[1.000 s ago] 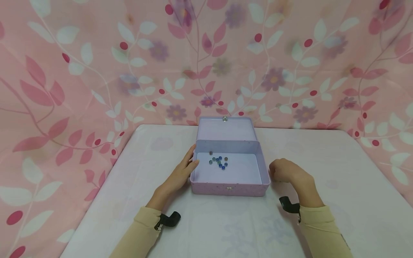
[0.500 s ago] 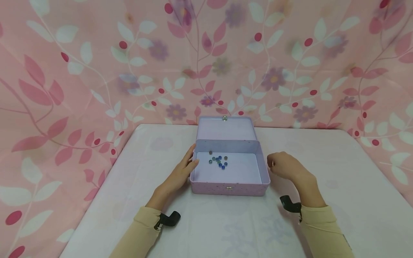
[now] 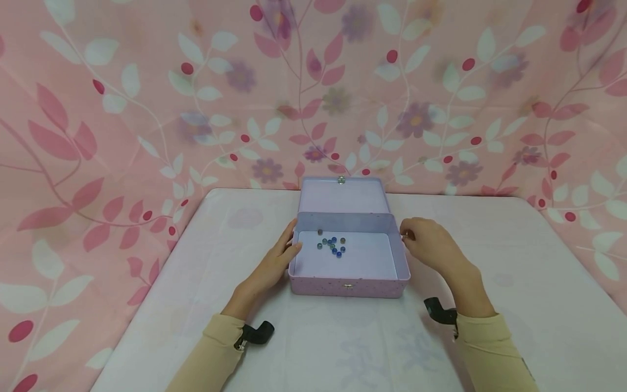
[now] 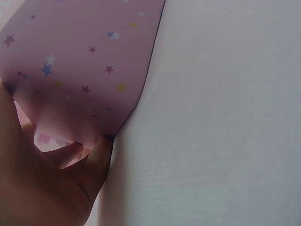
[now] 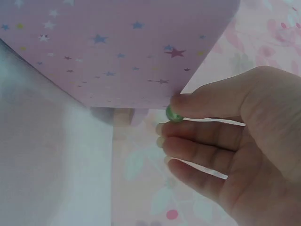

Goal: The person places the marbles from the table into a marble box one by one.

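Observation:
A purple tin box point(image 3: 349, 288) with a star pattern stands with its lid point(image 3: 344, 196) tipped back behind it. Several blue, green and brownish marbles point(image 3: 332, 247) lie on its floor, mostly left of the middle. My left hand point(image 3: 269, 264) grips the box's left wall, the thumb over the rim and the other fingers along the outside; the left wrist view has these fingers point(image 4: 96, 162) against the starred side. Just outside the right wall, my right hand point(image 3: 433, 245) pinches a green marble point(image 5: 173, 114) between thumb and fingertips, close to the box's side.
A white cloth with faint prints covers the table point(image 3: 352, 348). Behind it hangs a pink floral curtain point(image 3: 313, 92), close to the raised lid. A small metal clasp point(image 3: 348, 286) sits on the box's front.
My right hand has moved up and slightly left along the box's right side, with its fingers now nearer the rim. The left hand and the box have stayed in place.

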{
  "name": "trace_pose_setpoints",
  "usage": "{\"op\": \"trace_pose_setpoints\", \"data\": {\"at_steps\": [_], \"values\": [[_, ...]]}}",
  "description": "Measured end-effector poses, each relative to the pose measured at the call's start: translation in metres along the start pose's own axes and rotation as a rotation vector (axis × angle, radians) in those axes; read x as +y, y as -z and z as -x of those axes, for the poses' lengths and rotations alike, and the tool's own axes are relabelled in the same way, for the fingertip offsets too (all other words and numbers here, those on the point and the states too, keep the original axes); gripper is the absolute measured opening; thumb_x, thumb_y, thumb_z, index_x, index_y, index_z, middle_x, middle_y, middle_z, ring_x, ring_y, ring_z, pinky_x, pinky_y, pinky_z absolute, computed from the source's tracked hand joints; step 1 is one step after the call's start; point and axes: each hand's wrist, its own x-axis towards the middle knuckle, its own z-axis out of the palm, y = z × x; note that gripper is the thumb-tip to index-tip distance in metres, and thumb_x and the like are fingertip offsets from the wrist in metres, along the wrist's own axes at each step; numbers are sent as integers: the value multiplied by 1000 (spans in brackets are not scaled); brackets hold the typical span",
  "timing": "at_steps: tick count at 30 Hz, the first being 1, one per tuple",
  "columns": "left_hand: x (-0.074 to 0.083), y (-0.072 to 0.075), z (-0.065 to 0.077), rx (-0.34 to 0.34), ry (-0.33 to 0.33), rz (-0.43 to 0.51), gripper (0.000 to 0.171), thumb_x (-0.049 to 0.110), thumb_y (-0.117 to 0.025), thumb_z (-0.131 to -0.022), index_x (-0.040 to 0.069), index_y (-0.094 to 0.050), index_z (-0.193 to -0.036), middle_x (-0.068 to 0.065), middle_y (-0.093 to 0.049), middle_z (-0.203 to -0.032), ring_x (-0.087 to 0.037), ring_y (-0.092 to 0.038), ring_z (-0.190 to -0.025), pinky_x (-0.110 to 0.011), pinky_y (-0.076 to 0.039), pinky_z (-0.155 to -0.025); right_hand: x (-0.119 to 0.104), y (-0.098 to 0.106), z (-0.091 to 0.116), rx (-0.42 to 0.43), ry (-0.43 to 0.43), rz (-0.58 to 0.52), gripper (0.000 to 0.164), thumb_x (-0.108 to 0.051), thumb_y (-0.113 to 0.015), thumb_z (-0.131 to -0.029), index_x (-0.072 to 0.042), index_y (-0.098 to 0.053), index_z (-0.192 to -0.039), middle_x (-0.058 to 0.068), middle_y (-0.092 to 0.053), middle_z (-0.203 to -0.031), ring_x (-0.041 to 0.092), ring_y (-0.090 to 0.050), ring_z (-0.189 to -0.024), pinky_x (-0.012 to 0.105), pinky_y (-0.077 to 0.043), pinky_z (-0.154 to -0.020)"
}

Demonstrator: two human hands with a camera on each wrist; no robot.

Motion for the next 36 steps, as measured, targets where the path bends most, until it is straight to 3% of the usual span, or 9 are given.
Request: {"op": "trace_pose_setpoints", "data": {"at_steps": [5, 10, 21, 36], "values": [[-9, -2, -2, 38, -27, -7, 64, 59, -43, -100, 57, -6, -152, 4, -13, -168, -26, -16, -155, -63, -28, -116, -8, 5, 2, 65, 22, 8, 12, -5, -61, -91, -4, -69, -100, 7, -66, -87, 23, -57, -78, 43, -51, -74], [-10, -1, -4, 32, -29, -1, 64, 56, -43, -102, 56, -6, -153, 2, -11, -169, -28, -16, -155, -64, -29, -115, -19, 7, 2, 106, 70, -6, 10, -3, -63, -90, -6, -69, -98, 5, -66, -88, 22, -58, -81, 41, -51, -75], [27, 3, 13, -16, -15, -25, 67, 40, -42, -106, 37, -3, -160, -9, -10, -169, -34, -15, -155, -61, -30, -116, -37, -9, -5, 63, 187, -38, 9, -1, -67, -88, -8, -68, -93, 4, -68, -88, 19, -60, -83, 39, -53, -77], [26, 3, 13, -12, -12, -5, 67, 41, -43, -106, 38, -5, -160, -10, -10, -169, -33, -15, -155, -61, -30, -116, -42, -32, -10, 7, 176, -21, 9, -2, -71, -86, -6, -71, -94, 2, -67, -86, 16, -57, -78, 36, -54, -74]]}}
